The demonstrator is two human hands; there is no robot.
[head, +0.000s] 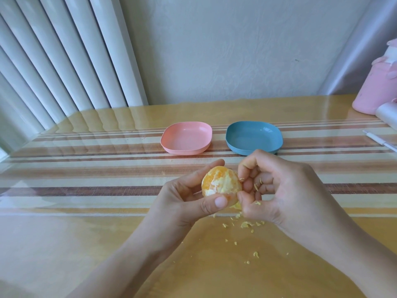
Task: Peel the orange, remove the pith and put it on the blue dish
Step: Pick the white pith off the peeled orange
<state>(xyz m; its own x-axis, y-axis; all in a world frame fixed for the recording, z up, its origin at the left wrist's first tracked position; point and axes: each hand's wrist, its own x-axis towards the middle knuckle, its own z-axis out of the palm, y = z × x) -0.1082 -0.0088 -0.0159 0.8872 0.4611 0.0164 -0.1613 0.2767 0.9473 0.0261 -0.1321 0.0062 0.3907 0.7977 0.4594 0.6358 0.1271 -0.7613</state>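
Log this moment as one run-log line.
stage: pith removal | left hand: holds peeled orange | right hand: picks at orange | blue dish: empty | pith scraps: on table

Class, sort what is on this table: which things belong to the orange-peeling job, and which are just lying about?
Belong to the job: orange, held in the left hand; right hand picking at it; blue dish; pith scraps.
Lying about: pink dish; pink container; white pen.

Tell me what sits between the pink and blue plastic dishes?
Only bare striped tabletop, between the pink plastic dish and blue plastic dish, in the head view.
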